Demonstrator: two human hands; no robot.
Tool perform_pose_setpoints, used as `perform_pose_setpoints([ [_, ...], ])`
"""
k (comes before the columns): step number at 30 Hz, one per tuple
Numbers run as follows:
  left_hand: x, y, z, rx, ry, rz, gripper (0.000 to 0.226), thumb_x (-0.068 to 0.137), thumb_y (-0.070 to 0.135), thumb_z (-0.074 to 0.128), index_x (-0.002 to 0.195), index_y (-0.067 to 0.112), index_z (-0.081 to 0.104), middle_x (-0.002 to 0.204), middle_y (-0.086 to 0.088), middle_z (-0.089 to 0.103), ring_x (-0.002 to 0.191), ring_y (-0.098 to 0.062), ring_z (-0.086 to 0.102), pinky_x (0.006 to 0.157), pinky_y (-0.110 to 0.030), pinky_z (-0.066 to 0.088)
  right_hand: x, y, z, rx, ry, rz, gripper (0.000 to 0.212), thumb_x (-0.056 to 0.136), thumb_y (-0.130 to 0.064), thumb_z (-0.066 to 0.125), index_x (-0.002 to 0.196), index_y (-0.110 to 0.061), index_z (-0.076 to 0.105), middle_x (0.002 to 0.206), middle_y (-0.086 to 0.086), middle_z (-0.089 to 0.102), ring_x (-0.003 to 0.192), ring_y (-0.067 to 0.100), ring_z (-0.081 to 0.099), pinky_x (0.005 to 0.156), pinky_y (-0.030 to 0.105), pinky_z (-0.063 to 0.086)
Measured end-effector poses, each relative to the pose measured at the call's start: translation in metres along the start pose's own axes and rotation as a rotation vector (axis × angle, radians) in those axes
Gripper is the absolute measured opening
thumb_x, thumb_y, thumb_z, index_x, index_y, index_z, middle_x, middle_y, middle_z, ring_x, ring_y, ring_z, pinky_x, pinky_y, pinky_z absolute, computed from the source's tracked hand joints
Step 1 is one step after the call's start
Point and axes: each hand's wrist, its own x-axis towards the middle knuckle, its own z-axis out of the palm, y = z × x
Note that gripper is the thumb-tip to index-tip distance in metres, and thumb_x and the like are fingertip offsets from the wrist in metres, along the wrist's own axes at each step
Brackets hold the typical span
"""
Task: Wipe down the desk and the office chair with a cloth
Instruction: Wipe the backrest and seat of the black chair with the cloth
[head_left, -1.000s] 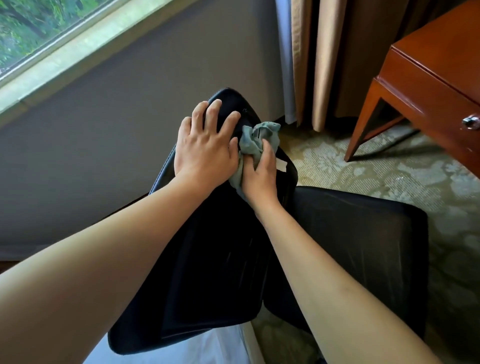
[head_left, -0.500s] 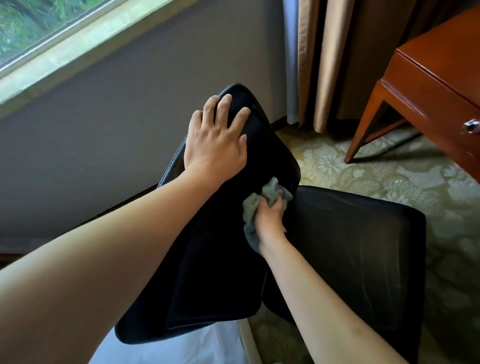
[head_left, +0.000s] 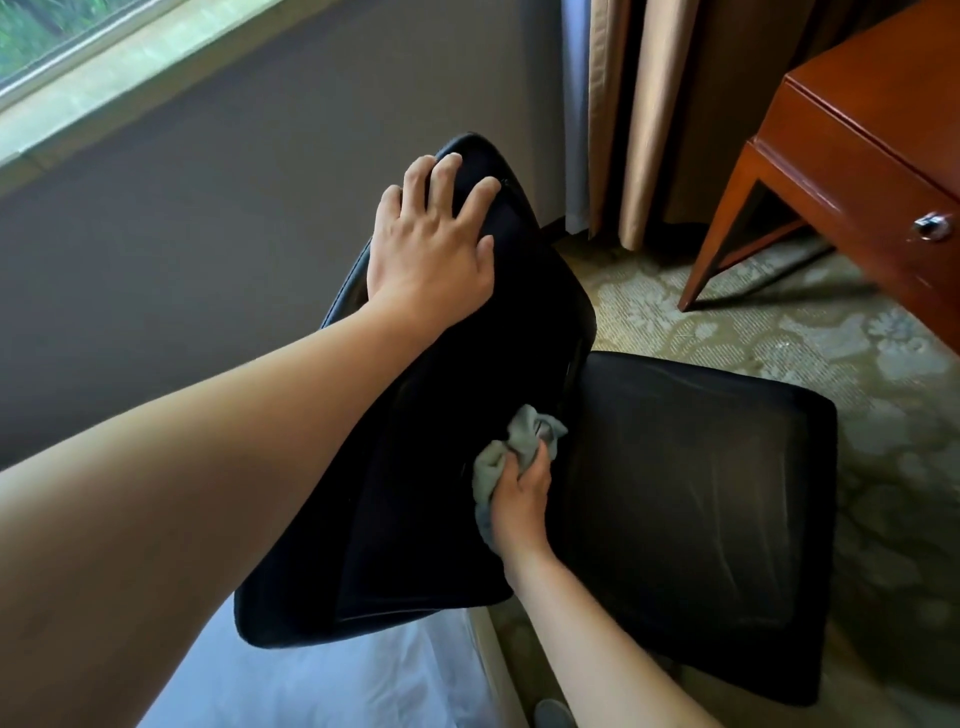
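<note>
Left hand (head_left: 431, 244) rests flat, fingers spread, on the black chair backrest (head_left: 415, 467). Right hand (head_left: 519, 499) grips a bunched grey-green cloth (head_left: 511, 457), partly hidden, against the backrest's lower edge. Worktop (head_left: 862, 171) at two o'clock, cut off.

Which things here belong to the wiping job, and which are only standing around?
For the job: cloth, gripped by the right hand; chair backrest, steadied by the left hand; chair seat; desk.
Not for the job: curtain; window; carpet.
</note>
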Motion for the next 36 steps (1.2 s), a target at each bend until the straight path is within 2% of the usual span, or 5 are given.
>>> perform_pose_setpoints([
  [6,-0.013,-0.005,-0.019,-0.094,-0.109,0.069,0.059,0.090,0.042,0.048,0.146,0.031,0.035,0.159,-0.005,0.027,0.149,-0.030,0.016,0.115,-0.047,0.024,-0.023,-0.033,-0.013,0.107,-0.070,0.168,0.022,0.106,-0.034,0.043,0.119,-0.048,0.033,0.112,-0.007,0.054,0.098,0.010,0.055,0.091,0.030,0.043],
  [16,-0.119,-0.039,-0.044,-0.019,-0.106,0.211,0.059,0.086,0.048,0.051,0.143,0.032,0.043,0.159,-0.002,0.027,0.148,-0.028,0.019,0.116,-0.053,0.022,-0.067,-0.062,0.025,0.019,-0.128,-0.264,0.075,0.090,-0.061,0.039,0.157,-0.040,0.013,0.168,-0.003,0.018,0.151,0.017,0.024,0.123,0.045,0.026],
  [26,-0.136,-0.040,-0.045,-0.177,-0.043,0.175,0.045,0.090,0.054,0.043,0.128,0.034,0.056,0.140,0.013,0.048,0.137,-0.018,0.035,0.115,-0.054,0.023,-0.105,0.016,-0.006,0.010,-0.009,0.089,0.006,0.106,-0.039,0.042,0.111,-0.038,0.042,0.106,-0.006,0.056,0.089,0.008,0.058,0.089,0.034,0.046],
  [31,-0.140,-0.038,-0.050,-0.206,-0.055,0.142,0.045,0.092,0.058,0.039,0.126,0.034,0.057,0.137,0.015,0.052,0.135,-0.017,0.037,0.116,-0.054,0.021,-0.143,-0.029,0.022,-0.077,-0.133,-0.184,0.058,0.101,-0.039,0.047,0.155,-0.033,0.028,0.157,-0.002,0.036,0.145,0.020,0.035,0.120,0.046,0.030],
  [36,-0.143,-0.038,-0.051,-0.196,-0.074,0.144,0.046,0.092,0.059,0.037,0.126,0.034,0.056,0.137,0.015,0.052,0.135,-0.016,0.036,0.116,-0.055,0.019,-0.151,-0.045,0.030,-0.185,-0.126,-0.495,0.060,0.104,-0.038,0.048,0.157,-0.025,0.025,0.163,-0.002,0.026,0.151,0.015,0.023,0.124,0.038,0.023],
])
